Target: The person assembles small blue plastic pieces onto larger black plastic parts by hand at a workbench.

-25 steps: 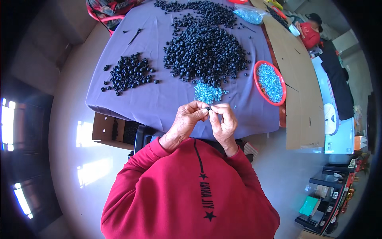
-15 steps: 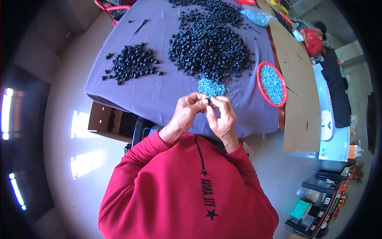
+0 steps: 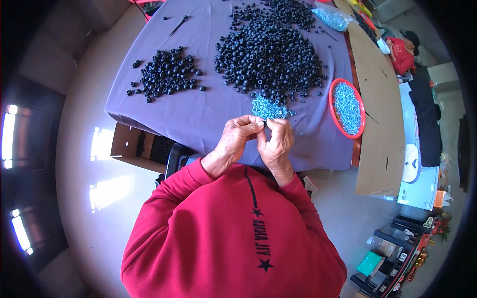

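The left hand (image 3: pixel 234 136) comes up from the lower left, forearm slanting inward, fingers curled, thumb and forefinger pinching a small black piece (image 3: pixel 264 123). That piece sits between the two hands, just in front of a heap of blue bits. The right hand (image 3: pixel 278 143) leans in from the other side with bent fingers, its fingertips meeting the piece; whether its thumb grips too, I cannot tell.

Black lettering runs down the red sweatshirt (image 3: pixel 203 238) between two stars; farther right, a pale box (image 3: pixel 420 191) carries a round printed figure.

On the left of the softly creased purple cloth (image 3: pixel 164 116) lies a small pile of round, holed black beads (image 3: pixel 169 74). A larger mound of similar beads (image 3: pixel 271 57) rises centrally, touching the glossy blue bits (image 3: pixel 268 108). Rightward, a smooth oval red dish (image 3: pixel 363 116) holds more blue bits, beside flat brown cardboard (image 3: pixel 380 144).
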Demonstrator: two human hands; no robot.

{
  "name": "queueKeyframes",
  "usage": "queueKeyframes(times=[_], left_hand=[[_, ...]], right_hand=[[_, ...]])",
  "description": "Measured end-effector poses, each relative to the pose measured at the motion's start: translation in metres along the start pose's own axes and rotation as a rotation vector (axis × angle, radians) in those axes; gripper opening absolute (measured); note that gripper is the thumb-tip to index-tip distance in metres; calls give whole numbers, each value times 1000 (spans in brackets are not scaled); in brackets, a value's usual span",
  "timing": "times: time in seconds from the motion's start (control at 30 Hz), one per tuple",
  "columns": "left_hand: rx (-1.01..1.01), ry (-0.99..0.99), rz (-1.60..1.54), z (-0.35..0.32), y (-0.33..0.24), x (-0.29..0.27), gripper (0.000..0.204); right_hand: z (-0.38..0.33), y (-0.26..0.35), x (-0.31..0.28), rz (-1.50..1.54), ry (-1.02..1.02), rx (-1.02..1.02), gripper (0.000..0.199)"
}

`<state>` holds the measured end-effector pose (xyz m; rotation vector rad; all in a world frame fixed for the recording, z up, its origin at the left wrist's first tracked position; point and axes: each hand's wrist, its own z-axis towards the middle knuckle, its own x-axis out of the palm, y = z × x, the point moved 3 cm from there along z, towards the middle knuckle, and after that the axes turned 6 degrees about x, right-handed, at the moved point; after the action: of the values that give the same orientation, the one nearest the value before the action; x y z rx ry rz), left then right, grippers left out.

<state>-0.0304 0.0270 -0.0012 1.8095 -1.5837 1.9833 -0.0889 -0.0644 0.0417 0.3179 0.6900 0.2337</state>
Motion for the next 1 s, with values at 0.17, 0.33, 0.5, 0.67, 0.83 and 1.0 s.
queueKeyframes(times=[0.17,0.33,0.5,0.67,0.83,1.0], left_hand=[[17,-38,90,2,7,3,9],[38,-104,116,1,8,6,4],[88,-94,208,6,3,2,8],[527,-126,900,14,-45,-29,12],[915,-424,1780,18,-116,-74,11],[817,-448,2091,32,-118,-98,10]], right_hand=[[-4,-6,0,-5,-16,-29,20],[-10,-10,6,31,14,7,16],[-9,-16,11,85,53,33,19],[1,-27,-1,192,110,286,47],[-13,-65,-15,-40,69,252,26],[-26,-71,-16,-16,71,317,22]])
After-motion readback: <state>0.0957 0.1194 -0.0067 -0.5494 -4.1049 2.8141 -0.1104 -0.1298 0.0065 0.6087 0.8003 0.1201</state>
